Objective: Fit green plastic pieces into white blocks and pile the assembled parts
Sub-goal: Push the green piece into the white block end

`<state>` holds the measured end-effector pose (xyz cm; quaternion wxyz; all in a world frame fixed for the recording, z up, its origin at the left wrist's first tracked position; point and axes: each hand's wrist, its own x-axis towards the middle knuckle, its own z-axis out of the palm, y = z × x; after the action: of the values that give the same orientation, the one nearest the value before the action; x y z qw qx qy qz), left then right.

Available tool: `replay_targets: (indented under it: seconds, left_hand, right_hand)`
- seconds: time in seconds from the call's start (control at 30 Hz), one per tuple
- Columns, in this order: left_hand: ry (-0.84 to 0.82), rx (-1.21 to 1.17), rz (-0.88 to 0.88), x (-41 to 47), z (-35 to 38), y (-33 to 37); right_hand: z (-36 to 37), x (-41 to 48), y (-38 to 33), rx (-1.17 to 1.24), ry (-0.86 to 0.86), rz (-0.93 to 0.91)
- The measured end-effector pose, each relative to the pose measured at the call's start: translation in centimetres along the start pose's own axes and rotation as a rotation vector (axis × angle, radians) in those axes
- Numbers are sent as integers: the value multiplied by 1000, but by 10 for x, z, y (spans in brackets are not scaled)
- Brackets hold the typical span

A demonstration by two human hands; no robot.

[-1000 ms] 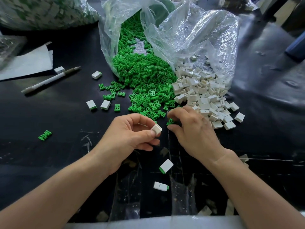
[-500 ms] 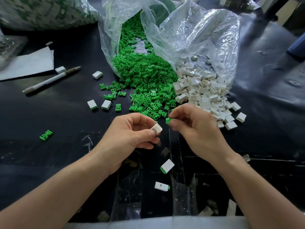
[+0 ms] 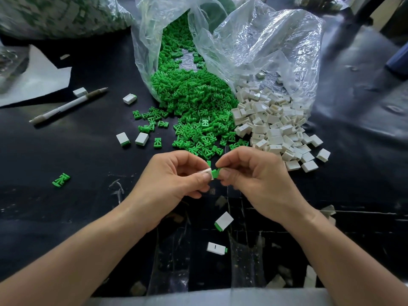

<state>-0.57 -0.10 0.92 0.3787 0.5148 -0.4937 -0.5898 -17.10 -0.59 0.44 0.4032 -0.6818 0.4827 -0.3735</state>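
My left hand point(image 3: 170, 180) pinches a small white block point(image 3: 208, 172) between thumb and fingers. My right hand point(image 3: 254, 175) pinches a green plastic piece point(image 3: 215, 173) whose end meets the block's open side. A heap of green pieces point(image 3: 194, 111) spills from a clear bag, and a heap of white blocks point(image 3: 273, 127) spills from a second bag beside it. Two assembled parts lie near me, one point(image 3: 223, 220) tilted and one point(image 3: 217, 248) flat. Two more assembled parts point(image 3: 132, 139) lie to the left of the green heap.
A pen point(image 3: 66, 106) and white paper point(image 3: 33, 80) lie at the left on the black table point(image 3: 66, 217). A lone green piece point(image 3: 61, 180) sits at the left. Stray white blocks point(image 3: 129, 98) lie near the pen. A full plastic bag point(image 3: 55, 14) stands far left.
My right hand lifted a green piece from the heap's edge and brought it left to the white block held in my left hand. The two hands have come together.
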Motion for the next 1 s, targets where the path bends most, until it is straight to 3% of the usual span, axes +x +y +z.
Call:
replay_targets:
  seconds: [0.37, 0.7, 0.87, 1.0]
  left_hand:
    - [-15, 19, 42, 0, 1, 1]
    - [-101, 2, -72, -2, 3, 2]
    - [-119, 82, 7, -3, 0, 3]
    - [-159, 242, 66, -2, -4, -2]
  right_hand:
    - [-1, 0, 1, 68, -48, 81]
    - [1, -4, 0, -275, -116, -25]
    - [1, -4, -1, -301, -166, -7]
    - [1, -5, -4, -482, -234, -138]
